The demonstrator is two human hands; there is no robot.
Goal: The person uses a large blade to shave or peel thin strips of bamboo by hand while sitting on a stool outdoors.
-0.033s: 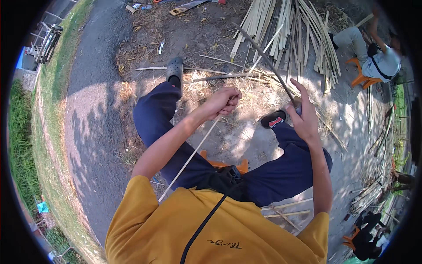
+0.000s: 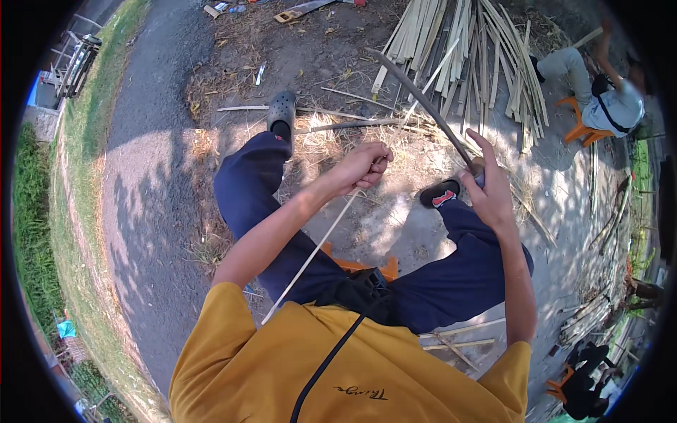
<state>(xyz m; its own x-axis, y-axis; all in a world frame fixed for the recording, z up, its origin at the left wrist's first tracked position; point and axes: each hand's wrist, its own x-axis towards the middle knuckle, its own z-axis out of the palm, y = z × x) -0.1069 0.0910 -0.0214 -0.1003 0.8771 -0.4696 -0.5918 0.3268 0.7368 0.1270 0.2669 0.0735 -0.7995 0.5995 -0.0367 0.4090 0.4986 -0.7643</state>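
Observation:
My left hand [image 2: 361,168] is closed in a fist around a thin, pale bamboo strip [image 2: 310,257]. The strip's near end slants down across my left thigh, close to my shirt. Beyond the fist it seems to run forward under the blade. In my right hand [image 2: 488,187] is a long, dark machete [image 2: 427,106], its slightly curved blade pointing forward and left. My right index finger is stretched out, while the grip is mostly hidden by the hand.
A large pile of split bamboo strips [image 2: 486,70] lies ahead. One bamboo piece [image 2: 345,125] crosses the ground between my feet. A handsaw [image 2: 303,10] rests at the far edge. To the right, a person [image 2: 612,106] sits on an orange stool [image 2: 582,130]. I sit on an orange stool [image 2: 388,268].
The near end of the bamboo strip has shifted slightly forward and right. My left hand has turned and moved a little, and the machete blade's tip has swung slightly left.

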